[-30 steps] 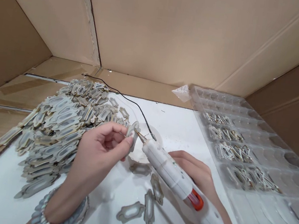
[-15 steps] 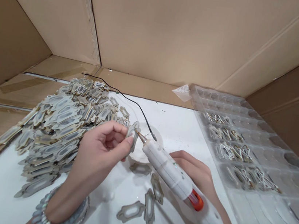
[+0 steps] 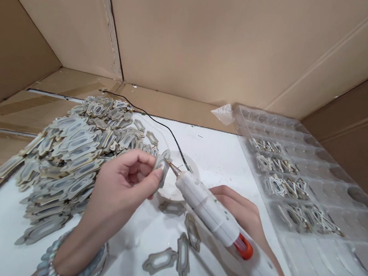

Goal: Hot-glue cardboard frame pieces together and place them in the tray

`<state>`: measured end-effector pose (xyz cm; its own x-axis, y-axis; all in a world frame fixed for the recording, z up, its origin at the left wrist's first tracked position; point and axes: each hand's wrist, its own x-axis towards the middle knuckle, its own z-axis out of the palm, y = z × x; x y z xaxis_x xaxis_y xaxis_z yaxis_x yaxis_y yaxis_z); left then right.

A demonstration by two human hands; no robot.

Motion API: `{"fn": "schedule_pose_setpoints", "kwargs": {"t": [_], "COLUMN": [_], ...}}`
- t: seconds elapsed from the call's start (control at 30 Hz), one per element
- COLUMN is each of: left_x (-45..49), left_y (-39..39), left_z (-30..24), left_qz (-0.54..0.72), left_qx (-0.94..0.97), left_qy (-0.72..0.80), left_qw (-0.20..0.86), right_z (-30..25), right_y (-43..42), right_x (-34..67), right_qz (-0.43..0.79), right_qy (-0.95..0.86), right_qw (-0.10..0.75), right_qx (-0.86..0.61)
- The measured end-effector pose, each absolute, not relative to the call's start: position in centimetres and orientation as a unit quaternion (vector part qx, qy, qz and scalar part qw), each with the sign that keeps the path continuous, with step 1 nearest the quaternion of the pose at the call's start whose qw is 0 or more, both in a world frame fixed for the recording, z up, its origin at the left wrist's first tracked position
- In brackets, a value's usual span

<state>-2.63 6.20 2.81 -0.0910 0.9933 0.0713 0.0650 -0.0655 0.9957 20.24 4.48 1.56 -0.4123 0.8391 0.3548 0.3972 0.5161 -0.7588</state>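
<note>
Head camera, looking down at a white tabletop (image 3: 218, 149) with tan cardboard panels (image 3: 217, 38) rising across the top of the frame. Left of centre, the person's left hand (image 3: 129, 178), with beaded bracelets (image 3: 66, 272) at the wrist, pinches a small grey ornate plate (image 3: 161, 165) between thumb and fingers, holding it nearly upright at the middle of the frame. A white glue gun (image 3: 210, 211) slants from the lower right toward it, its metal nozzle (image 3: 175, 169) at the plate's face; whether the tip touches cannot be told. The right hand (image 3: 239, 208), right of centre, is closed around the gun, whose body hides the palm and part of the fingers.

Behind the nozzle is a white round dish (image 3: 172, 191), with a thin black cord (image 3: 154, 119) running to it from the upper left. Below centre lie four loose frame-shaped pieces (image 3: 160, 260). A large heap of similar pieces (image 3: 69, 154) fills the left side. Along the right edge stretches a clear plastic tray (image 3: 320, 262) with rows of compartments, four of these rows holding pieces toward their left ends.
</note>
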Motion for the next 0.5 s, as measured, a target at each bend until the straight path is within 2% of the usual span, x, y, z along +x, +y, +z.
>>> {"fn": "schedule_pose_setpoints", "kwargs": {"t": [0.17, 0.37, 0.5], "left_x": [-2.54, -2.52, -2.43], "left_y": [6.09, 5.83, 5.86], "left_z": [2.98, 2.89, 2.70], "left_qz": [0.518, 0.495, 0.490], "left_qx": [0.539, 0.634, 0.666], "left_qy": [0.543, 0.572, 0.555], "left_qw": [0.383, 0.157, 0.086], "right_z": [1.96, 1.56, 1.22], "right_y": [4.83, 5.13, 5.21], "right_x": [20.06, 20.46, 20.86], "right_qz": [0.292, 0.280, 0.271], "right_qy": [-0.786, -0.796, -0.798], "right_qw": [0.380, 0.385, 0.377], "right_qx": [-0.390, -0.374, -0.383]}}
